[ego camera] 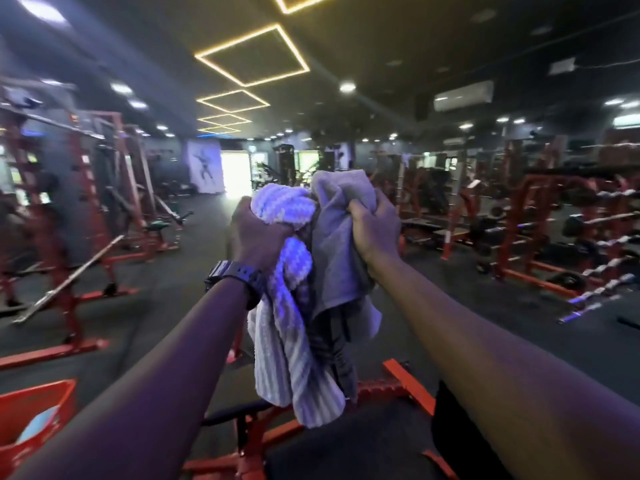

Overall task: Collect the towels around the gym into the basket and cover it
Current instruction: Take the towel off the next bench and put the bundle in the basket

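Observation:
Both arms are stretched out in front of me at chest height. My left hand (256, 230), with a dark watch on its wrist, grips a white ribbed towel (287, 348) that hangs down in a long fold. My right hand (374, 226) is closed on a grey towel (337, 258) bunched right beside the white one; the two cloths touch. A dark strap or cloth hangs between them. At the lower left stands the red basket (52, 396), with something pale blue lying inside it.
A red-framed bench with a black pad (346, 441) sits just below my arms. Red racks and a slanted barbell (69, 275) fill the left side. Dumbbell racks (595, 233) line the right. A dark floor aisle (204, 209) runs ahead.

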{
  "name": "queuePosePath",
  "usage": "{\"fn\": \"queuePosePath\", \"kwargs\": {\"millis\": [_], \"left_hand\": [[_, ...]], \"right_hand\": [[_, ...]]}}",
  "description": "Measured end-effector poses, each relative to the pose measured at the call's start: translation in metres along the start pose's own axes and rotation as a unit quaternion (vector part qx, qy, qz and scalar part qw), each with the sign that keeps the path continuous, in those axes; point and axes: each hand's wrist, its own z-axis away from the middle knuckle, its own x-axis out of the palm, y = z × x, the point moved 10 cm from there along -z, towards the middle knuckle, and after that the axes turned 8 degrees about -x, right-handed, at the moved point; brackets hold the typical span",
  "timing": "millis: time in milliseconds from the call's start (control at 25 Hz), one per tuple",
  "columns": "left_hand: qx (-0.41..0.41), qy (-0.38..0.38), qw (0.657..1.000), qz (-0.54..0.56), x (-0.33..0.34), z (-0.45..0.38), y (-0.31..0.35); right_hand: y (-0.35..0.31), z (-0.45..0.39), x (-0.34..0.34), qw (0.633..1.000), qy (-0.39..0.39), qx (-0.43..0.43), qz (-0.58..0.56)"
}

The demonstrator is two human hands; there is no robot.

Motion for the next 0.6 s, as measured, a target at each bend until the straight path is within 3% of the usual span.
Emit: {"fn": "queuePosePath", "kwargs": {"millis": [400,600], "left_hand": [[-0.049,0.142,0.982,-0.118,-0.370,-0.065,-0.123],[-0.078,0.197,0.964,-0.162,-0.506,-0.095,-0.178]], "right_hand": [[-0.098,0.192,0.338,0.985,-0.131,0.041,-0.102],[-0.130,0.272,0.480,0.966,-0.199,0.072,-0.146]]}}
